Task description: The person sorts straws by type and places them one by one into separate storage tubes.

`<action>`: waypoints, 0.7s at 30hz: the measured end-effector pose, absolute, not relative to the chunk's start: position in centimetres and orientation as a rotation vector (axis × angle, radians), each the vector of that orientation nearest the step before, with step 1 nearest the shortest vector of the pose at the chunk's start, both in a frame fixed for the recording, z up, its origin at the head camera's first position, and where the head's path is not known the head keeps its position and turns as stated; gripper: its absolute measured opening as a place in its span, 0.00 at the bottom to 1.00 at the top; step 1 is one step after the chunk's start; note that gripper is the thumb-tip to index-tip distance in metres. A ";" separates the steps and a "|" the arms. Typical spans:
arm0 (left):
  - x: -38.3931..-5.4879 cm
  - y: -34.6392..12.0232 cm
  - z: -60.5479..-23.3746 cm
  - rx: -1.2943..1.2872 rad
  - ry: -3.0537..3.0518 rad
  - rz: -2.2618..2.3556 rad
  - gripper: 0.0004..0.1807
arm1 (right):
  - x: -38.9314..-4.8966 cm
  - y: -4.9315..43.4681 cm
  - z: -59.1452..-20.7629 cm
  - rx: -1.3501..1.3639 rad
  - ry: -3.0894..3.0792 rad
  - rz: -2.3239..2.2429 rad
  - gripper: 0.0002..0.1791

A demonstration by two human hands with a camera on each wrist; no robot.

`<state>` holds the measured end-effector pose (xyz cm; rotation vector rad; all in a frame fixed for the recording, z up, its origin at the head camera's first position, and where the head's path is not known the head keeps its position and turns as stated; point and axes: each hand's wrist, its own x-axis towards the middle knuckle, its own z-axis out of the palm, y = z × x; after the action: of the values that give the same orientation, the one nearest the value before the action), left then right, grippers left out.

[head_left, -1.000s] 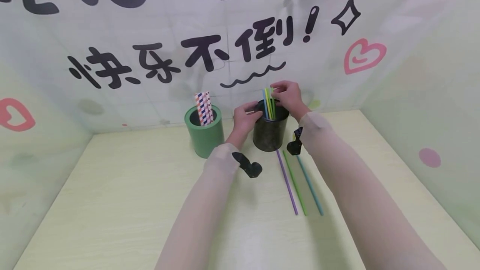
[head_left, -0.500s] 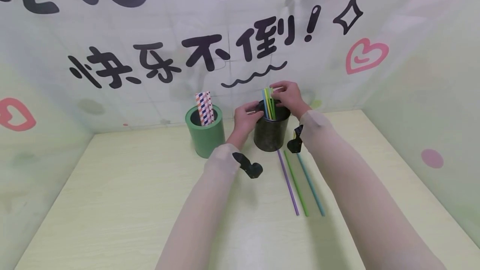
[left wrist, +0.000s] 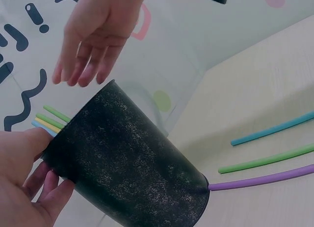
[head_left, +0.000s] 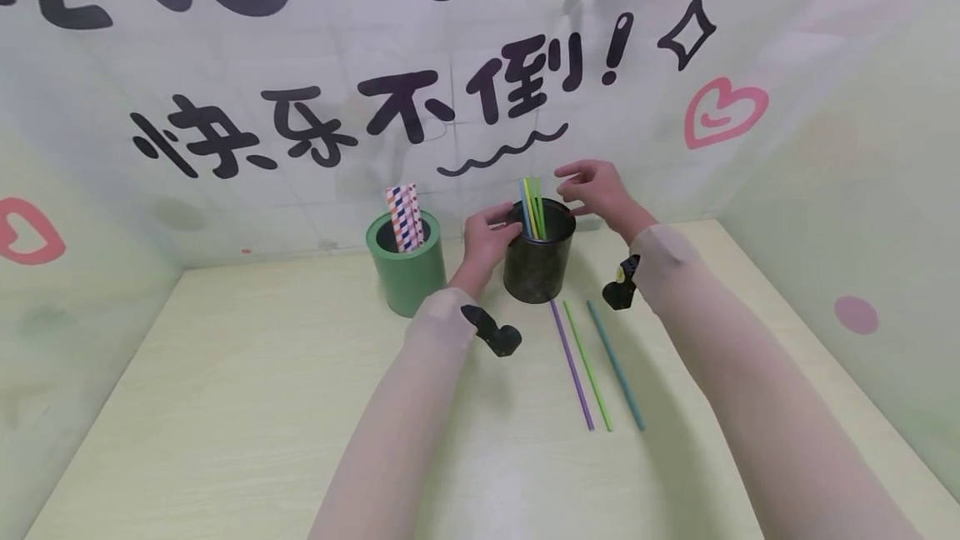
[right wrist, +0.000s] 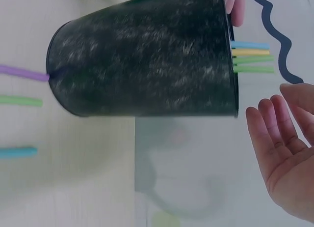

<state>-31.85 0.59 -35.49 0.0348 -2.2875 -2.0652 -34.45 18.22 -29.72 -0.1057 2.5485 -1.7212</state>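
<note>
A black cup [head_left: 535, 273] stands on the table near the back wall, with several straws [head_left: 532, 211] in blue, yellow and green leaning inside it. My left hand [head_left: 486, 242] grips the cup's left rim; the left wrist view shows the thumb at the mouth and the fingers against the wall. Just off the opposite rim, my right hand [head_left: 598, 188] hovers with relaxed fingers and holds nothing. In the right wrist view the right palm [right wrist: 294, 173] is apart from the straw tips.
Left of the black cup stands a green cup [head_left: 408, 283] holding several patterned straws [head_left: 406, 219]. On the table in front lie a purple straw [head_left: 572, 367], a green straw [head_left: 588, 367] and a blue straw [head_left: 617, 367]. A printed wall sheet [head_left: 337, 215] rises behind.
My right hand has let go of a green straw in the black cup and moved right, off the straws. The left hand keeps its grip on the rim.
</note>
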 end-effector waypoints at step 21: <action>-31.5 0.6 -35.4 0.042 -2.297 -2.052 0.21 | -29.3 24.2 -37.3 -0.090 2.425 -1.588 0.22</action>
<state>-31.52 0.63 -35.43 0.0421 -2.2967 -2.0522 -29.27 24.16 -37.33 -0.0900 2.4250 -1.5883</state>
